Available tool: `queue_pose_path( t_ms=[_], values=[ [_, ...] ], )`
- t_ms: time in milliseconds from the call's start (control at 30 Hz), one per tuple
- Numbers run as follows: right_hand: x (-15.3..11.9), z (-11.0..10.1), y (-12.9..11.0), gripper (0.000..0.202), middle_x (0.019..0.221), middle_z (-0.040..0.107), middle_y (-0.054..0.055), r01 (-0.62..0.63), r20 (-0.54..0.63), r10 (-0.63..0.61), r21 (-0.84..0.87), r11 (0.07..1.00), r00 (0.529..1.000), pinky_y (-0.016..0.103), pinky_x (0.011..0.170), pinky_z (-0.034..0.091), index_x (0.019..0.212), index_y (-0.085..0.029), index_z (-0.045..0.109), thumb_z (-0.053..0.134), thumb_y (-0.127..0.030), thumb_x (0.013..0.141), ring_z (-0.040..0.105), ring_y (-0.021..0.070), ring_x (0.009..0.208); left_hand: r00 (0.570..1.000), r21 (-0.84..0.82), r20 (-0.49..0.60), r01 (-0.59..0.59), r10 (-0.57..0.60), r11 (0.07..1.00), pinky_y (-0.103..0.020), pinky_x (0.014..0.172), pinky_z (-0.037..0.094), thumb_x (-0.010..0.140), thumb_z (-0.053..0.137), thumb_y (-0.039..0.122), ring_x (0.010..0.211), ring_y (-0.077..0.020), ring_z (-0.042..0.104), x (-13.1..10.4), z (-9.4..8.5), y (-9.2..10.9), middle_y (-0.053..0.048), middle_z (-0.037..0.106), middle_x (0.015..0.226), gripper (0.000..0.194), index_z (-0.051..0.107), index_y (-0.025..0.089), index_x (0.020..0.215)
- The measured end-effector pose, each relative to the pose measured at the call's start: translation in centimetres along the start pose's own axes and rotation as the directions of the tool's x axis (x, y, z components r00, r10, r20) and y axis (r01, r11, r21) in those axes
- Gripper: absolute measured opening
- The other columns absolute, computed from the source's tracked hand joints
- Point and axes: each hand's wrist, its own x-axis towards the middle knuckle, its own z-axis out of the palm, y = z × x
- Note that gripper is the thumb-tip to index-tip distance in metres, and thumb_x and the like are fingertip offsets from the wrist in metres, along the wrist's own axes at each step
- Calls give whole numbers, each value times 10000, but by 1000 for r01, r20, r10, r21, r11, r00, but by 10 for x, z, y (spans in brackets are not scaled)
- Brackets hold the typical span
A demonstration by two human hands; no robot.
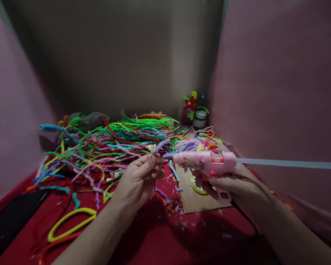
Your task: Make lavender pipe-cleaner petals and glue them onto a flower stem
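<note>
Between the thumb and fingers of my left hand (139,175) is a partly formed pipe-cleaner flower, with a purple petal (162,145), cream stamens (151,147) and a thin dark stem (155,189) hanging below. My right hand (235,182) grips a pink hot glue gun (194,161) by its handle, and a red light glows on its side. The gun's nozzle points left, close to the flower at my left fingertips; whether they touch I cannot tell. A clear glue stick (289,163) sticks out of the gun's back.
Many coloured pipe cleaners (121,134) lie heaped behind my left hand. Under the glue gun is a cardboard sheet (191,198) with purple petals (190,146). Yellow-handled scissors (71,224) lie front left. A small pot (200,118) of craft flowers (191,104) stands at the back.
</note>
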Motion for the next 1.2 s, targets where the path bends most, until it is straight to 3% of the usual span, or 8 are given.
queue_pose_path(
  t_ms=[100, 367, 500, 800, 1033, 1200],
  values=[
    [1, 4, -2, 302, 818, 611, 65, -77, -8, 78, 70, 995, 997, 238, 545, 411, 1058, -172, 643, 622, -287, 779, 551, 152, 689, 1000, 5, 4, 12, -12, 1000, -202, 494, 319, 757, 660, 270, 488, -59, 350, -1, 1, 0, 26, 450, 541, 179, 630, 118, 668],
    [4, 9, -12, 329, 788, 590, 58, -179, -16, 181, 64, 982, 983, 246, 556, 393, 998, -156, 666, 672, -321, 713, 515, 148, 678, 1000, 19, 6, 3, -3, 1000, -202, 496, 312, 772, 644, 261, 491, -53, 354, 0, -2, -1, 23, 463, 564, 185, 620, 114, 662],
    [2, 8, -11, 277, 772, 573, 54, -186, -53, 189, 54, 981, 981, 240, 555, 383, 891, -142, 676, 680, -345, 702, 486, 134, 665, 1000, 13, 2, 9, -9, 1000, -201, 488, 306, 761, 655, 250, 484, -46, 356, -1, -1, -1, 20, 477, 582, 167, 627, 110, 674],
    [3, 14, -22, 399, 801, 584, 34, -170, -39, 174, 94, 981, 984, 227, 530, 394, 1117, -214, 622, 642, -294, 726, 490, 130, 638, 1000, 16, -24, 18, -18, 1000, -206, 493, 309, 736, 681, 246, 492, -48, 365, -1, 2, 0, 15, 495, 591, 162, 625, 109, 672],
    [3, 12, -17, 419, 744, 563, 36, -148, -70, 150, 32, 988, 986, 238, 498, 372, 1115, -179, 628, 639, -311, 718, 462, 134, 602, 999, 14, -41, 20, -20, 1000, -202, 484, 308, 707, 708, 239, 493, -50, 376, -1, 2, -1, 11, 505, 585, 150, 640, 108, 675],
    [4, 13, -23, 398, 740, 531, 15, -125, -4, 125, 5, 992, 992, 217, 490, 322, 1131, -195, 625, 602, -267, 740, 409, 107, 594, 999, 26, -44, 27, -25, 999, -203, 487, 318, 716, 700, 241, 489, -52, 368, -2, 3, -2, 18, 484, 569, 151, 637, 112, 670]
  ],
)
